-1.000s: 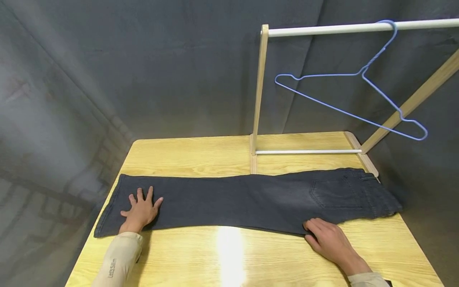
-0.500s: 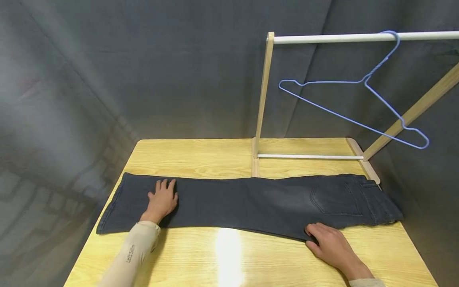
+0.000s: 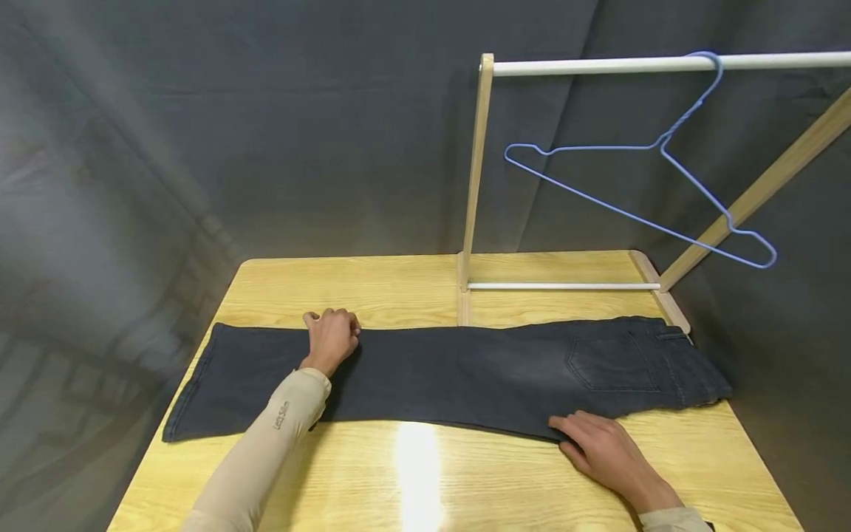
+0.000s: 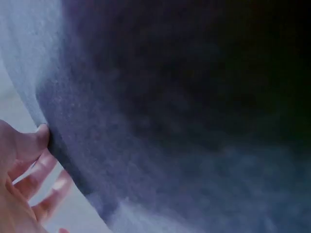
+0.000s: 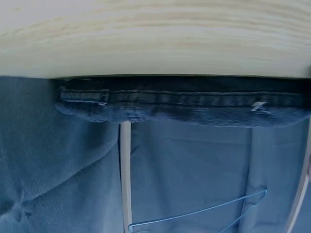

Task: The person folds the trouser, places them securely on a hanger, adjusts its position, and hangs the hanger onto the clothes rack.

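1 pair of dark jeans (image 3: 439, 373), laid lengthwise across the table (image 3: 346, 288): hem end near the left edge, waist end at the right edge, 1 back pocket (image 3: 612, 362) facing up.

2 hands, mine. My left hand (image 3: 331, 338), at the far long edge of the jeans toward the hem end: thumb and fingers bent, pinching the cloth at that edge, the thumb against it in the left wrist view. My right hand (image 3: 603, 452), at the near long edge, below the pocket: thumb and fingers pinching the edge, the fingers close together.

2 beige sleeves, left sleeve (image 3: 266, 443) with small dark lettering, right sleeve (image 3: 674, 519) partly in frame.

1 rack (image 3: 473, 177) behind the jeans: 2 wooden uprights, 2 white rails. 1 blue wire hanger (image 3: 605, 148), hooked over the upper rail (image 3: 598, 66), tilted, well apart from both my hands.

Grey curtain (image 3: 352, 148), behind the table. 1 patch of glare on the table's near part.
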`<state>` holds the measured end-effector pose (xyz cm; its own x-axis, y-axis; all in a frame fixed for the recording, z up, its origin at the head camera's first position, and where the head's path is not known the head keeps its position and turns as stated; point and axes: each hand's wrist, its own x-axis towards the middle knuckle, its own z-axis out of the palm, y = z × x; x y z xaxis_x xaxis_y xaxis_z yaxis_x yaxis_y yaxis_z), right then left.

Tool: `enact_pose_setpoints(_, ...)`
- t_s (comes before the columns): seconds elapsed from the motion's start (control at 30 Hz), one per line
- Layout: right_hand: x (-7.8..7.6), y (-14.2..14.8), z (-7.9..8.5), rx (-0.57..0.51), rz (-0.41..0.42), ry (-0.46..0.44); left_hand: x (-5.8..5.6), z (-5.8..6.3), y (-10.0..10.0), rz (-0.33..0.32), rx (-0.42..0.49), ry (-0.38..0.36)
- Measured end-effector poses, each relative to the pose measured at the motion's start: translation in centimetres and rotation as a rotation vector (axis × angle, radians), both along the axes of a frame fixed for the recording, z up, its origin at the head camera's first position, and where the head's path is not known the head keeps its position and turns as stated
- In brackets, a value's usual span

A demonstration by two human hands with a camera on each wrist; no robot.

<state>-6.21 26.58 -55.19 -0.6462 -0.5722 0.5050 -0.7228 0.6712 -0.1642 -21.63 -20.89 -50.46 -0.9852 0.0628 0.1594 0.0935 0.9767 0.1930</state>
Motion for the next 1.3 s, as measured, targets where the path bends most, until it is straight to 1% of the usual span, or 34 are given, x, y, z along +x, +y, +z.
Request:
enact_pose_setpoints(0.1,0.1,-0.3,0.2,-0.012,0.034,0.011,-0.1,-0.2,0.2,0.031,0.002,-0.01)
enact_pose_setpoints(0.13,0.1,-0.4,0.2,-0.004,0.043,0.008,0.0,-0.4,0.3,0.034,0.004,0.005)
enact_pose_setpoints(0.2,0.0,-0.5,0.3,0.015,0.061,-0.001,0.5,-0.7,0.6,0.033,0.003,0.056)
enact_pose_setpoints(0.27,0.0,-0.4,0.3,0.031,0.066,-0.003,1.3,-0.8,1.4,0.003,0.0,0.114)
enact_pose_setpoints(0.3,0.0,-0.3,0.3,0.039,0.065,-0.001,1.9,-0.7,2.0,-0.032,0.0,0.13)
enact_pose_setpoints(0.33,0.0,-0.2,0.3,0.043,0.066,0.002,2.5,-0.7,2.7,-0.082,-0.005,0.136)
enact_pose_setpoints(0.37,0.1,-0.1,0.2,0.047,0.068,0.009,3.2,-0.6,3.5,-0.15,0.005,0.121)
enact_pose_setpoints(0.4,0.1,0.0,0.1,0.052,0.072,0.018,4.1,-0.5,4.4,-0.234,0.021,0.091)
enact_pose_setpoints(0.43,0.0,0.1,0.1,0.053,0.075,0.029,5.0,-0.4,5.3,-0.331,0.033,0.049)
enact_pose_setpoints(0.47,0.0,0.2,0.1,0.054,0.077,0.039,5.9,-0.3,6.2,-0.429,0.026,0.006)
enact_pose_setpoints(0.53,-0.1,0.2,0.0,0.053,0.082,0.059,7.5,-0.1,7.6,-0.608,-0.02,-0.064)
enact_pose_setpoints(0.57,-0.1,0.2,-0.1,0.052,0.082,0.065,8.2,0.0,8.2,-0.674,-0.049,-0.094)
enact_pose_setpoints(0.6,-0.2,0.2,-0.1,0.048,0.083,0.069,8.8,0.1,8.7,-0.727,-0.095,-0.102)
enact_pose_setpoints(0.63,-0.2,0.2,-0.2,0.047,0.08,0.07,9.3,0.2,9.1,-0.765,-0.149,-0.095)
enact_pose_setpoints(0.7,-0.3,0.1,-0.3,0.044,0.069,0.067,9.8,0.3,9.6,-0.807,-0.242,-0.06)
enact_pose_setpoints(0.77,-0.2,0.1,-0.4,0.041,0.057,0.059,10.0,0.5,9.8,-0.843,-0.305,-0.023)
enact_pose_setpoints(0.83,-0.1,0.1,-0.4,0.038,0.041,0.052,10.1,0.4,9.7,-0.887,-0.367,0.042)
enact_pose_setpoints(0.93,0.0,0.2,-0.3,0.015,0.014,0.033,10.2,0.2,9.4,-0.929,-0.413,0.134)
enact_pose_setpoints(0.97,0.1,0.2,-0.3,0.008,0.006,0.024,10.3,0.1,9.3,-0.932,-0.415,0.161)
enact_pose_setpoints(1.03,0.1,0.2,-0.3,-0.007,0.005,0.004,10.4,-0.1,8.8,-0.935,-0.389,0.195)
enact_pose_setpoints(1.17,0.1,0.2,-0.4,0.004,0.03,0.015,10.6,-0.5,8.1,-0.931,-0.279,0.238)
enact_pose_setpoints(1.2,0.1,0.2,-0.4,0.003,0.036,0.023,10.6,-0.6,8.0,-0.928,-0.263,0.247)
enact_pose_setpoints(1.23,0.1,0.2,-0.5,0.007,0.036,0.027,10.6,-0.7,7.9,-0.923,-0.249,0.249)
enact_pose_setpoints(1.3,0.1,0.3,-0.5,0.01,0.025,0.028,10.6,-0.8,7.7,-0.903,-0.256,0.228)
